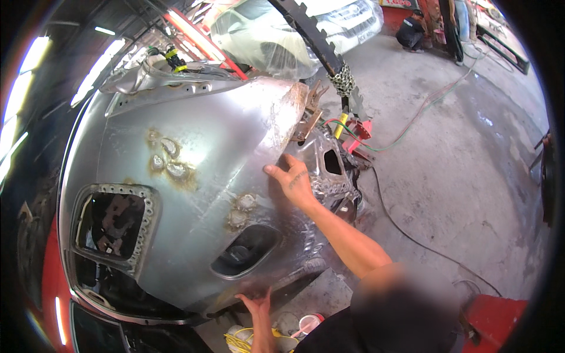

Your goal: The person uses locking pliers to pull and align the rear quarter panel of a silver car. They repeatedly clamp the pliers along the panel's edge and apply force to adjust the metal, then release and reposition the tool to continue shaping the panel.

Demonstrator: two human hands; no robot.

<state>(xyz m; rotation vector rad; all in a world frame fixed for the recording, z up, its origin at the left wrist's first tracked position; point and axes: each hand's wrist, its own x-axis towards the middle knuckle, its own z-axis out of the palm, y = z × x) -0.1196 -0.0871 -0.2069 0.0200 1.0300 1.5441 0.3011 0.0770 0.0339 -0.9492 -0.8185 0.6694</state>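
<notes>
Because the right hand (pixel 290 176) was at the right-hand border of the bare metal body panel (pixel 212 129), with the bulk of the sheet spreading to its left, I judged any shift of grip depended on that edge. I saw its thumb laid against the metal and its index finger parted from it, a half-open hand; whether the other fingers had hooked behind the edge I couldn't tell. The forearm slanted from lower right to upper left, the back of the hand facing me. Lower down, I had the left hand (pixel 257 306) just at the panel's bottom edge, its thumb and fingers spread in a V and pointing up, with nothing visibly held; contact there I couldn't confirm. Of the two, the right was nearer the sheet's middle. Between them lay the oval opening (pixel 246 251), its long axis tilting up to the right, with a rough, rust-edged patch (pixel 243 203) above it. The lens bent the panel too much for me to name its own long axis. Farther left was the squarish opening (pixel 148 220); beyond the right edge I made out a chain (pixel 343 82) wrapped around a dark notched post (pixel 312 36), then the concrete floor (pixel 435 159) and a plastic-draped car (pixel 329 41).
</notes>
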